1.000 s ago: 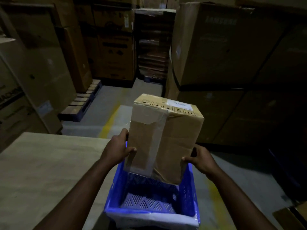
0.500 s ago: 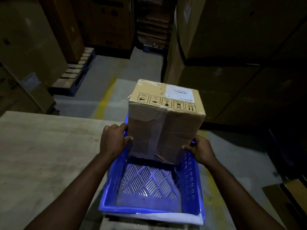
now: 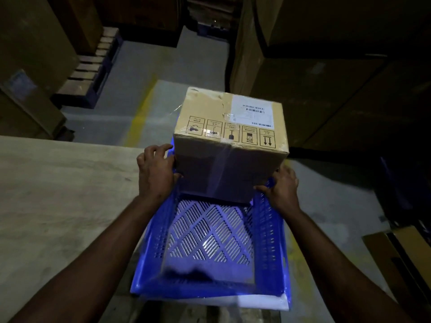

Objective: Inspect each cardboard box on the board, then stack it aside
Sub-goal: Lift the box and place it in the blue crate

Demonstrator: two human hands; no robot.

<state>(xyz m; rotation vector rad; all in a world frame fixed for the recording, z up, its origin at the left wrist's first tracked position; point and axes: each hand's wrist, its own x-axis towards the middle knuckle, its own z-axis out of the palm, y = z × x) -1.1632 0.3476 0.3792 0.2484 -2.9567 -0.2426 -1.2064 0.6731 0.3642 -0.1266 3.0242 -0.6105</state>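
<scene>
A taped brown cardboard box (image 3: 229, 145) with a white label and handling symbols on top stands in the far end of a blue slotted plastic crate (image 3: 268, 248). My left hand (image 3: 156, 173) holds the box's left side, thumb on the near face. My right hand (image 3: 283, 190) grips its lower right corner, at the crate's right wall. The pale wooden board (image 3: 58, 194) lies to the left of the crate. The box's underside is hidden.
Tall stacks of large cardboard cartons (image 3: 326, 66) stand at the right and far left. A wooden pallet (image 3: 91, 71) sits on the grey floor at the upper left, beside a yellow floor line (image 3: 140, 115). Another carton (image 3: 401, 259) lies at the lower right.
The box has come down from a tilted hold above the crate into the crate's far end and stands upright. Both hands stayed on its sides. The view tipped downward.
</scene>
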